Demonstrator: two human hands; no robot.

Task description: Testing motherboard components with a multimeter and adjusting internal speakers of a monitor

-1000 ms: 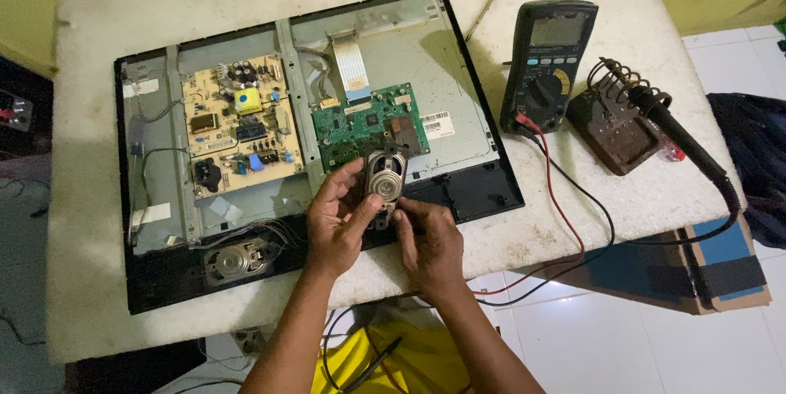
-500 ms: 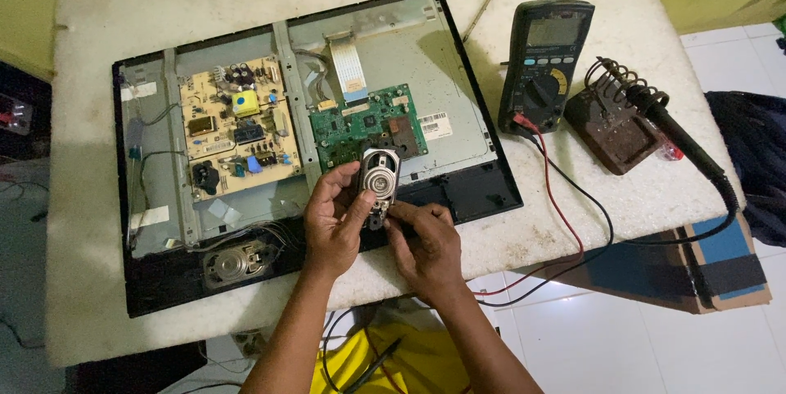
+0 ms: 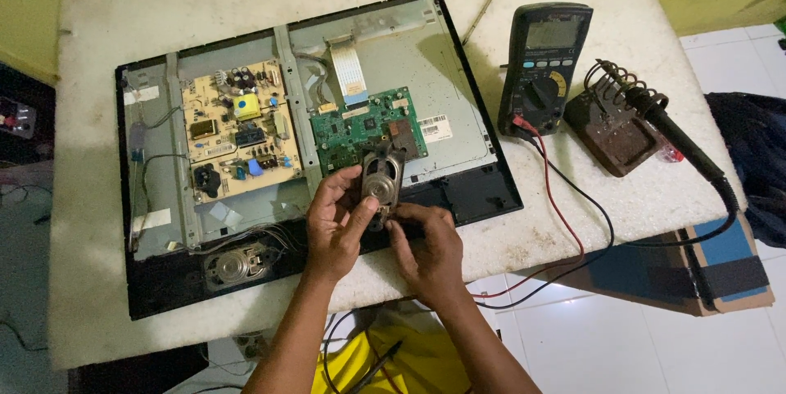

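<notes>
My left hand (image 3: 334, 226) grips a small oval speaker (image 3: 383, 182), metal back toward me, held upright over the lower edge of an opened flat screen chassis (image 3: 458, 128). My right hand (image 3: 426, 243) pinches the speaker's bottom end from the right. Both hands hover just below the green circuit board (image 3: 367, 130). A tan power board (image 3: 239, 130) with capacitors sits left of it. A second oval speaker (image 3: 235, 264) is still seated in the black bottom frame at lower left.
A dark multimeter (image 3: 544, 67) with red and black leads lies to the right of the chassis. Beside it stands a soldering iron (image 3: 673, 137) in its coil stand (image 3: 616, 142). The white table edge (image 3: 524, 256) runs close to my hands. A blue-brown box (image 3: 729, 267) sits on the floor.
The speaker has tilted slightly and my hands shifted a little along the chassis edge. My right fingers have closed onto its lower end.
</notes>
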